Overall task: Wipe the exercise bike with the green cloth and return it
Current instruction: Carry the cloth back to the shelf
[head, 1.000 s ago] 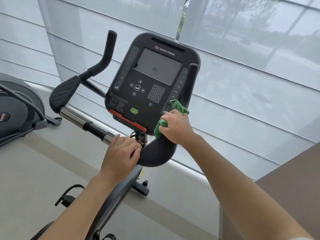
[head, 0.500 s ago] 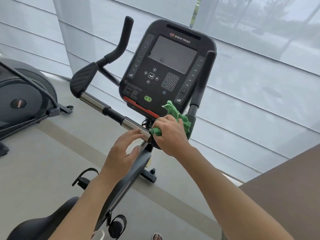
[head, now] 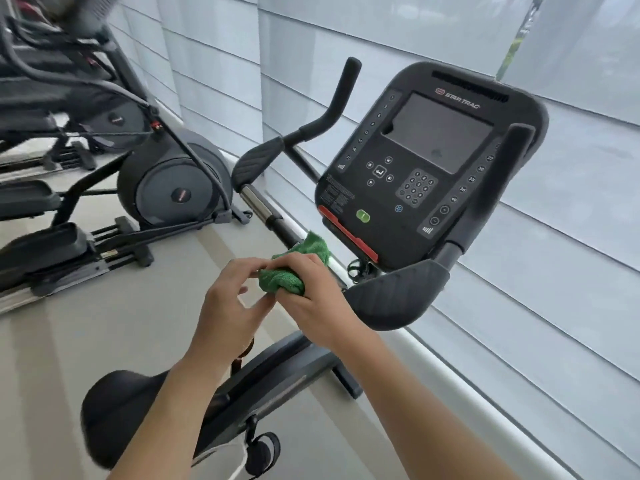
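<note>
Your right hand (head: 311, 292) is clamped on the bunched green cloth (head: 287, 271) against the exercise bike (head: 415, 174) handlebar; your left hand (head: 232, 299), fingers apart, touches it

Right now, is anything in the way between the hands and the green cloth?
No. The right hand already grips the bunched green cloth over the handlebar, just below the console. The left hand has open fingers touching the cloth's near edge, with nothing between them.
</note>
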Available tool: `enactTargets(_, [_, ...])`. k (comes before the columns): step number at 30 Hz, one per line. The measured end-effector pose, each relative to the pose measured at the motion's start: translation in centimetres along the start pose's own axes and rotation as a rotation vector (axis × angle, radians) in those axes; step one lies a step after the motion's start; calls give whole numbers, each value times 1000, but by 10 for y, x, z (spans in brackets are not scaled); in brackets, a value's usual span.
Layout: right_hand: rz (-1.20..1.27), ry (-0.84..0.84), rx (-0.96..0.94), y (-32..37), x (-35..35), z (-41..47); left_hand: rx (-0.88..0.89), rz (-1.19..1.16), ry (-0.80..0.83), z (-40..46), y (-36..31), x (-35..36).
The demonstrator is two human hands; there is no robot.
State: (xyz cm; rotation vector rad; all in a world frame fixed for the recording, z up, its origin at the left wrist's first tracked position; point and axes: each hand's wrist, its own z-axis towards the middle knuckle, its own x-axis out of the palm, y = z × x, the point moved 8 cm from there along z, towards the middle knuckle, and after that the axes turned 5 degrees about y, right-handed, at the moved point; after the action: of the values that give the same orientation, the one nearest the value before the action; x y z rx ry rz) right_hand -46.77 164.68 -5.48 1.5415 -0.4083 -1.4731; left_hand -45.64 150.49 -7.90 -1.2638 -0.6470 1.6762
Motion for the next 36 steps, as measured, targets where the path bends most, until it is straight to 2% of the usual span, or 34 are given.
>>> enactTargets(4, [256, 111, -23, -10, 3, -14, -60, 119, -130, -25, -11, 2])
enactTargets(9, [445, 276, -12, -32, 36, -38, -276, 237, -267, -87, -4, 3])
enactTargets(13, [462, 406, -81, -25, 75, -64, -447, 285, -352, -152, -11, -9])
enactTargets(20, [427, 555, -195, 17, 114, -99, -536, 417, -475, -224, -38, -45])
enactTargets(28, [355, 583, -275, 70, 154, -134, -541, 447, -599, -299, -64, -97])
enactTargets(36, [282, 607, -371, 150, 233, -204, -616, 376, -717, -430, -68, -155])
